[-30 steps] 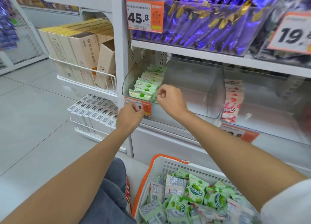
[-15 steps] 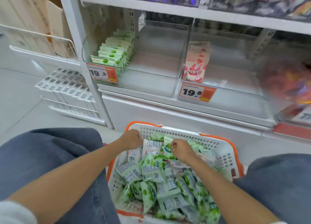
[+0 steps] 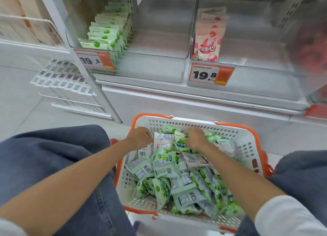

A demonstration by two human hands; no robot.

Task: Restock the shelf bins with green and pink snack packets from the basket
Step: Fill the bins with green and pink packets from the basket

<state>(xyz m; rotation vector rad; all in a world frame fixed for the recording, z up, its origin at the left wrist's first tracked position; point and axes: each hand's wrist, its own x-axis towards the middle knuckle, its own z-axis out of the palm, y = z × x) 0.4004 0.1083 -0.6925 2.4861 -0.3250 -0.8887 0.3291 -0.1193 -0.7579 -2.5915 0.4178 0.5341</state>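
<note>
While upright — green packet, front nearward.

Retail shop: price tags on clear shelf bins stocked with packets above the fingers, shopping basket of packets beneath them.

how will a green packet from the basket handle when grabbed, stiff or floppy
Probably floppy: the green packets in the basket lie bent and crumpled over one another. Likely light, since they pile loosely without flattening. The smooth-looking film may be slippery, so one could slide from a loose pinch.
</note>
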